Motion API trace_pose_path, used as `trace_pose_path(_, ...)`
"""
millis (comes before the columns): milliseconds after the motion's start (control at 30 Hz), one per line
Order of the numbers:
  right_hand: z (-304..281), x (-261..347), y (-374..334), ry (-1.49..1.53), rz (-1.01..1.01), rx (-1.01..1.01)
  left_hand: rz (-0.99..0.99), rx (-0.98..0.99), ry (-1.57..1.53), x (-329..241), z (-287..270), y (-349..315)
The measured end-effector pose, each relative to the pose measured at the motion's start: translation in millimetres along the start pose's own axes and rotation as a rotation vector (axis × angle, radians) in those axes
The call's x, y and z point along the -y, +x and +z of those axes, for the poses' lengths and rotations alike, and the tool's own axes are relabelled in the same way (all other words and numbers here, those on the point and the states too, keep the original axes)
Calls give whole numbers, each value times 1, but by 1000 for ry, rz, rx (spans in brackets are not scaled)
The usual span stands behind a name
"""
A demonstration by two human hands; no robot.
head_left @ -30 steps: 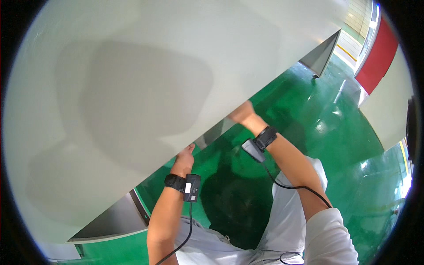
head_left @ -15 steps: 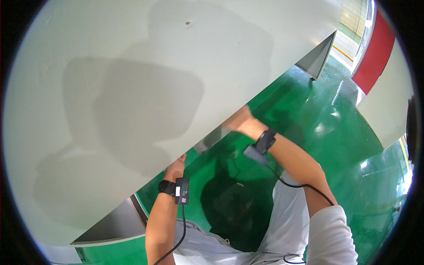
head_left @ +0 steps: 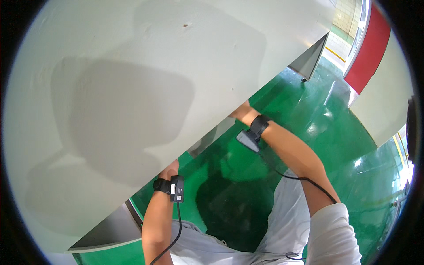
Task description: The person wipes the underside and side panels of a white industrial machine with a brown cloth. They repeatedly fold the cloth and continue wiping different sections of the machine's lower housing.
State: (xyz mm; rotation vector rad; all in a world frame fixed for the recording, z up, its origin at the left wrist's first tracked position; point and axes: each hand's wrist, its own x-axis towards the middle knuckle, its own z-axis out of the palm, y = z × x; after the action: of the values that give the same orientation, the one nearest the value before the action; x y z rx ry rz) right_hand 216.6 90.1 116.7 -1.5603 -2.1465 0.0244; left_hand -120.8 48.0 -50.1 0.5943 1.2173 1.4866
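Across the upper left spreads a broad white tabletop, its slanting edge running over both of my wrists. My left hand reaches beneath that edge; part of the hand shows, while its fingers are hidden. Farther up along the same edge, my right hand is also tucked under, its fingers out of sight. Between the two hands, a pale grey strip shows just below the edge. Whether either hand grips anything is hidden by the tabletop. Each wrist wears a black strap with a small cabled box.
A glossy green floor lies below. Triangular grey panels, one on a caster, show under the table's far right corner, with another panel at lower left. At right stands a red and cream unit. Cables run along both forearms.
My right hand has slid farther under the tabletop edge, and more of the grey strip is showing. My left hand has shifted slightly, also deeper under the edge. The whole view has moved a little.
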Motion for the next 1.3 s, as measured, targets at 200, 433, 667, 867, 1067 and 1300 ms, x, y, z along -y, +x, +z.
trace_pose_path(200,-12,37,-2,-33,-18,101,-65,-123,-63,-57,2,-41)
trace_pose_path(433,-18,74,-10,-15,-35,38,-125,-177,-151,-99,54,-95)
trace_pose_path(667,-12,-7,16,-38,83,69,-171,-152,-215,-99,89,-106)
trace_pose_path(867,28,89,-12,-164,-214,-192,-82,-152,-141,-115,61,-111)
trace_pose_path(1067,17,-3,10,-42,-17,-29,-193,-125,-255,-100,89,-111)
trace_pose_path(1300,9,-11,2,-59,-29,-35,-174,-74,-208,-99,73,-102)
